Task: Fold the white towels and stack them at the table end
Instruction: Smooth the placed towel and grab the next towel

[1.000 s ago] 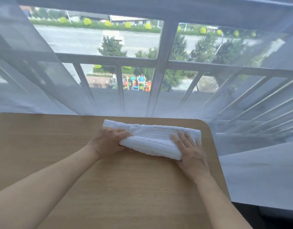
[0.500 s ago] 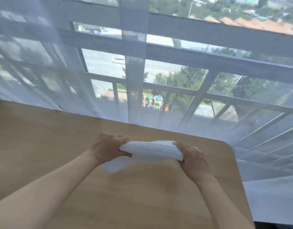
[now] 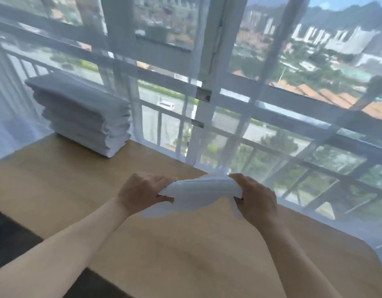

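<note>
Your left hand [image 3: 142, 191] has its fingers curled round the left end of a folded white terry towel [image 3: 199, 188], thumb underneath, and your right hand [image 3: 255, 198] grips the right end the same way, so the towel hangs between them as a thick, slightly sagging roll. It sits near the middle of the view, lifted clear of the light wooden table with rounded corners [image 3: 185, 254]; a pale shadow lies on the wood just below it, towards 6 o'clock. Both forearms reach in from the bottom edge, the left one from about 7 o'clock, the right one from about 5 o'clock.

Up at 10 o'clock from the held towel, well apart from it, a tall stack of folded white towels [image 3: 84, 119] stands on the far left end of the table, its folded edges facing right. A sheer white curtain [image 3: 207, 125] hangs behind the table from 9 o'clock round to 3 o'clock, brushing the table's far edge just beyond your hands. Through it shows a white-framed window with railing bars [image 3: 218, 50], and the street, trees and buildings beyond are blurred
</note>
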Motion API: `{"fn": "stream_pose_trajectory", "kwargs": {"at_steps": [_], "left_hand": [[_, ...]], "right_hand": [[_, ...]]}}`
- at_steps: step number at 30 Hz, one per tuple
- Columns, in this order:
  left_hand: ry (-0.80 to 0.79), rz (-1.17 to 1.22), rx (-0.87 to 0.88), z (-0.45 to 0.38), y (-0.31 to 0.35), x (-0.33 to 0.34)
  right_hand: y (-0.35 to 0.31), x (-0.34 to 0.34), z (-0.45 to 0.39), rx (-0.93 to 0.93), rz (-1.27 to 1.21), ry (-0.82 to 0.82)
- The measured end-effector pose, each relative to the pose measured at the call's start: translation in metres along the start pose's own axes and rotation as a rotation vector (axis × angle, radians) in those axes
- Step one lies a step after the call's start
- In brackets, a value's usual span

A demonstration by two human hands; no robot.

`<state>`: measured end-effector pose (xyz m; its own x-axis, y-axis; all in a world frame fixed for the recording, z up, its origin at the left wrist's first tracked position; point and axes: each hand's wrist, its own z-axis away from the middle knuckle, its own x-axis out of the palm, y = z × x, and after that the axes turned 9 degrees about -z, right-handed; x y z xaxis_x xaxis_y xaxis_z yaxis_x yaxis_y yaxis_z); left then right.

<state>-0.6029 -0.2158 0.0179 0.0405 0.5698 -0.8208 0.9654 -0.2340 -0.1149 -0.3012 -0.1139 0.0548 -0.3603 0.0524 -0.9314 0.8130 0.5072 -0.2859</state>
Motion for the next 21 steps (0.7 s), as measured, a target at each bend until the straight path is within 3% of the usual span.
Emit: {"fn": "stream_pose_trajectory", "kwargs": {"at_steps": [4, 8, 11, 15, 21], "left_hand": [[-0.002, 0.02, -0.147, 0.05, -0.072, -0.035], [-0.198, 0.052, -0.42, 0.084, -0.145, -0.047], [-0.279, 0.105, -0.528, 0.097, -0.198, -0.046], [-0.257, 0.181, -0.59, 0.094, -0.275, -0.056], [-0.128, -0.048, -0.569, 0.05, -0.395, -0.079]], "right_hand": [[-0.095, 0.01, -0.038, -0.055, -0.123, 0.03], [-0.172, 0.023, -0.081, -0.08, -0.225, 0.046], [-0.215, 0.034, -0.113, -0.116, -0.253, 0.08], [-0.253, 0.049, -0.164, -0.113, -0.348, 0.151], [-0.302, 0.078, -0.26, -0.069, -0.466, 0.201]]}}
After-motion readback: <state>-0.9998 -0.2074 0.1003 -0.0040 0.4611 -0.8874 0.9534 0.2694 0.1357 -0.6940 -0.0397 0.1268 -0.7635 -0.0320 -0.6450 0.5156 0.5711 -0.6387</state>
